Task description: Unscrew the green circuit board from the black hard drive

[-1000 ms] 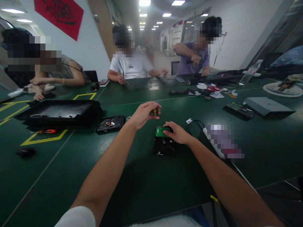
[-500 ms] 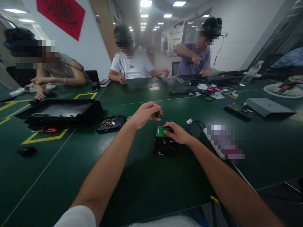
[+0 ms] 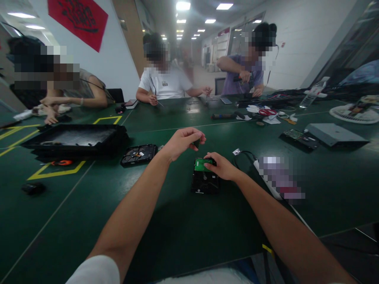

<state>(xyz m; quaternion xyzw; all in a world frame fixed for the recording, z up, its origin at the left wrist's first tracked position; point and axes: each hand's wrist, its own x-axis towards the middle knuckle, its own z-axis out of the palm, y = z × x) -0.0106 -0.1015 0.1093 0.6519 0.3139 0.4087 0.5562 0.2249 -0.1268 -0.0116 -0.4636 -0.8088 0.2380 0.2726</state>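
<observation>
A black hard drive with a green circuit board on top lies on the dark green table in front of me. My right hand rests on its far right corner, fingers pressed on the board. My left hand hovers just above and behind the drive, fingers pinched round a small dark tool, a screwdriver by its yellow-and-black handle seen earlier.
A second opened drive and a black tray lie to the left, with an orange-handled tool nearby. A power strip and cable sit to the right. Three other people work at the far side of the table.
My left hand has turned the small tool between its fingers; the yellow of its handle no longer shows. My right hand and the drive stay put.
</observation>
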